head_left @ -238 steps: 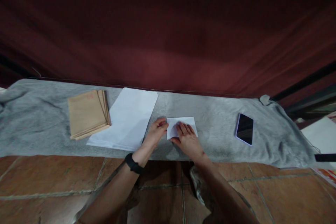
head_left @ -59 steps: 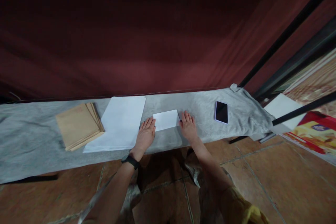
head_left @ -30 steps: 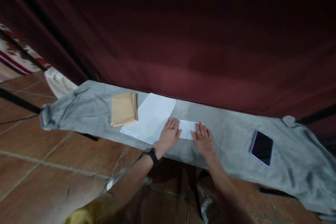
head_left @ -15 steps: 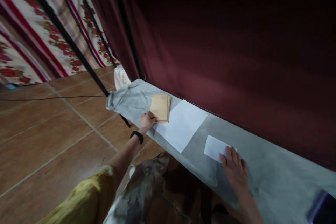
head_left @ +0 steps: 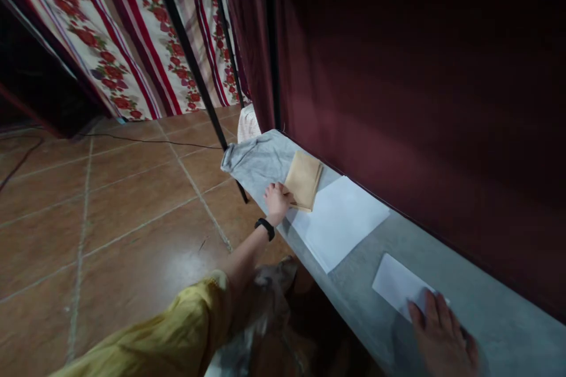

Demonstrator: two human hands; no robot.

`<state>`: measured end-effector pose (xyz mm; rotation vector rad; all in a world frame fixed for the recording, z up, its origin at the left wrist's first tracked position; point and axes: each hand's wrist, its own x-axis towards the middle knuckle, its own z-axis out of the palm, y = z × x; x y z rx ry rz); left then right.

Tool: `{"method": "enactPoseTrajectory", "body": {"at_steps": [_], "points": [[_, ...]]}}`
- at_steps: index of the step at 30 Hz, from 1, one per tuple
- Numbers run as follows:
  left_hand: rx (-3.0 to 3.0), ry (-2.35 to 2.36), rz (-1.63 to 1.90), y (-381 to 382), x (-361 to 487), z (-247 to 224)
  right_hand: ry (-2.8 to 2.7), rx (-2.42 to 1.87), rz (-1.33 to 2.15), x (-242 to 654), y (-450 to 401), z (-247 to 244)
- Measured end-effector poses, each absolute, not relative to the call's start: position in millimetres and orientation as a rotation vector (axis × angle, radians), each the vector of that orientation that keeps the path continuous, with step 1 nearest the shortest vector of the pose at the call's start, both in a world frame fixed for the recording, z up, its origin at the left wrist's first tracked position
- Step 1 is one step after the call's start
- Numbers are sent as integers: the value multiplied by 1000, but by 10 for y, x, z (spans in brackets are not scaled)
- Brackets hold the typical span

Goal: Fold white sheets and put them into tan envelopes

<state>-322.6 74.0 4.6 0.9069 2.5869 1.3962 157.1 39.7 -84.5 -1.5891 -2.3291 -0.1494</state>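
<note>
Left hand: your left hand is at the near-left corner of the brown paper stack, its fingers bent and drawn in over the edge; you cannot tell from this view whether they pinch any of it.
Right hand: your right hand lies palm down, fingers stretched out and close together, over the right end of the small white paper.
Small white paper: it lies flat on the grey cloth, to the right of the white sheets and apart from them; your fingers cover part of it.
Brown paper stack: it lies flat toward the far left of the cloth, its pieces slightly fanned along the right side, and it overlaps the left part of the white sheets.
White sheets: they sit between the brown stack and the small white paper, set askew to the long edge of the cloth.
Left arm: you wear a black wristband there, and a yellow sleeve covers the arm further up.
Behind the cloth: a dark maroon curtain hangs along its far edge.
Left side: a black pole slants in front of a flowered, striped curtain, above a brown tiled floor.
</note>
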Motion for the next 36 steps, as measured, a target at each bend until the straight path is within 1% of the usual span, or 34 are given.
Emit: {"method": "enactPoseTrajectory", "body": {"at_steps": [5,6,8,9,11,12,15,17,20,24,27,32,36], "points": [[1038,2440,1520,855,-3001,371,-2187,-1788,-128,1374,349,-626],[1072,2378,1582,902,-2893,442,-2155,-1812,-109,1346,366,-586],[1053,2006,1878,979,-2567,541,-2097,-1807,9,1293,409,-492],[981,1786,1896,996,-2351,556,-2022,-1797,112,1260,429,-436],[792,1399,1748,963,-1858,503,-1852,-1729,452,1164,450,-310],[673,1281,1659,914,-1607,441,-1702,-1703,638,1099,450,-248],[533,1181,1512,691,-976,203,-1248,-1513,1210,864,422,-117],[517,1110,1453,546,-716,84,-1001,-1380,1382,723,401,-84],[607,992,1434,443,-554,29,-826,-1240,1422,615,399,-78],[607,947,1396,517,-607,35,-729,-1184,1431,651,438,-65],[502,940,1315,604,-699,-7,-684,-1170,1418,701,457,-41],[505,958,1327,605,-686,-85,-637,-1200,1437,679,468,-31],[549,953,1261,557,-633,-88,-727,-1250,1333,644,502,-72]]}}
